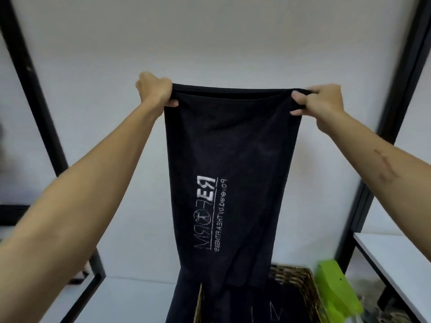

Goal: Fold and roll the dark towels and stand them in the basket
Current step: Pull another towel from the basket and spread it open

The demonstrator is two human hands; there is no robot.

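I hold a dark towel (233, 145) with white printed lettering up in front of me, hanging lengthwise. My left hand (155, 89) grips its top left corner and my right hand (319, 102) grips its top right corner, both at arm's length. The towel's lower end drapes down over a woven wicker basket (300, 278) at the bottom of the view. Inside the basket more dark cloth (261, 306) shows; its shape is unclear.
A bright green plastic object (335, 290) lies right of the basket. Black metal shelf posts (35, 94) rise at the left and right (396, 94). A white shelf board (396, 259) sits at the right, a white surface (130, 297) below the basket.
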